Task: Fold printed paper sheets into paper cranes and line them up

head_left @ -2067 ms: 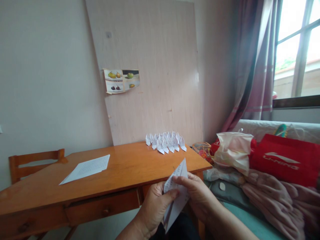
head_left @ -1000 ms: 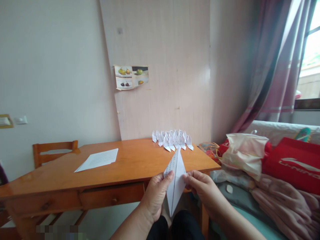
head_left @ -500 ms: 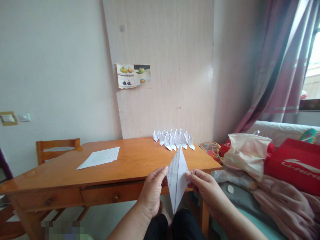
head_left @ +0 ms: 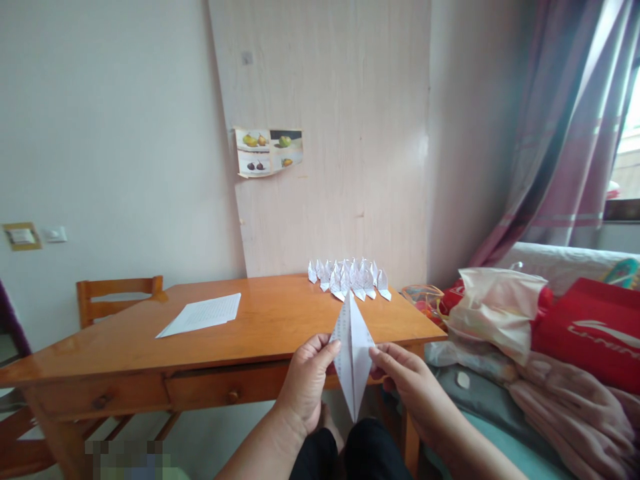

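Observation:
A diamond-shaped piece of folded paper (head_left: pixel 352 357), white with printed text along its left side and a crease down the middle, is held upright in front of the table edge. My left hand (head_left: pixel 311 373) pinches its left corner between thumb and fingers. At the opposite corner, my right hand (head_left: pixel 400 368) grips it the same way. Behind its upper tip, several folded paper figures (head_left: pixel 353 277) stand in rows at the table's far right. The paper's underside and some fingertips are hidden.
On the wooden table (head_left: pixel 270 327) lies a stack of printed sheets (head_left: pixel 205 315) at left. A wooden chair (head_left: pixel 120 293) stands behind the left end. To the right, a pale plastic bag (head_left: pixel 495 307), a red bag (head_left: pixel 590 333) and a pink cloth (head_left: pixel 570 400) are piled up.
The folded paper has turned slightly in my hands; its top tip has shifted left and its bottom tip right. Both hands keep their pinch. The camera view has moved a little.

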`<state>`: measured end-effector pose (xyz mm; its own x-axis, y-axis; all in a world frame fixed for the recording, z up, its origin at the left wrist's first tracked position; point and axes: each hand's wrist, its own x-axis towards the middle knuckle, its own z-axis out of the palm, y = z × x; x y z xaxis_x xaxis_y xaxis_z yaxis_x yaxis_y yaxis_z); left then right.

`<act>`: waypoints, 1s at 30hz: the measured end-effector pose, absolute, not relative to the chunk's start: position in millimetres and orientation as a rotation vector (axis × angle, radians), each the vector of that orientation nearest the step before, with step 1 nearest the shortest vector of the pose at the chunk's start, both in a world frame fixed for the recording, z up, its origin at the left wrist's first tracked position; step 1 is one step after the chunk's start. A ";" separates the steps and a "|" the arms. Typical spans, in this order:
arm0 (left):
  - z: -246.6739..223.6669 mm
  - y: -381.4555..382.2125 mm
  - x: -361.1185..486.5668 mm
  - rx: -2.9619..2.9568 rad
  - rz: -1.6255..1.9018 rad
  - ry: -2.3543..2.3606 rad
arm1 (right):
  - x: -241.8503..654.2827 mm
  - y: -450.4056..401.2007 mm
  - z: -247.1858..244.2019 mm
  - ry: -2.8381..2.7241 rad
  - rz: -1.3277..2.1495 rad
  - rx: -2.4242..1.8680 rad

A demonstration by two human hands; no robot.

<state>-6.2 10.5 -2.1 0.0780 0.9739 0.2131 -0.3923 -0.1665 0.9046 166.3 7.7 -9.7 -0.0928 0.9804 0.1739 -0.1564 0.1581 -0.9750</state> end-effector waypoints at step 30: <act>-20.6 39.7 -18.7 1.083 1.440 0.873 | 156.6 43.3 -30.3 -1.302 1.203 -0.893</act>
<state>-18.7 39.7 -20.6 -0.0028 0.9878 0.1556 -0.3185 -0.1484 0.9362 156.6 43.3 -30.3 -0.1181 0.9687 0.2185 -0.1414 0.2014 -0.9692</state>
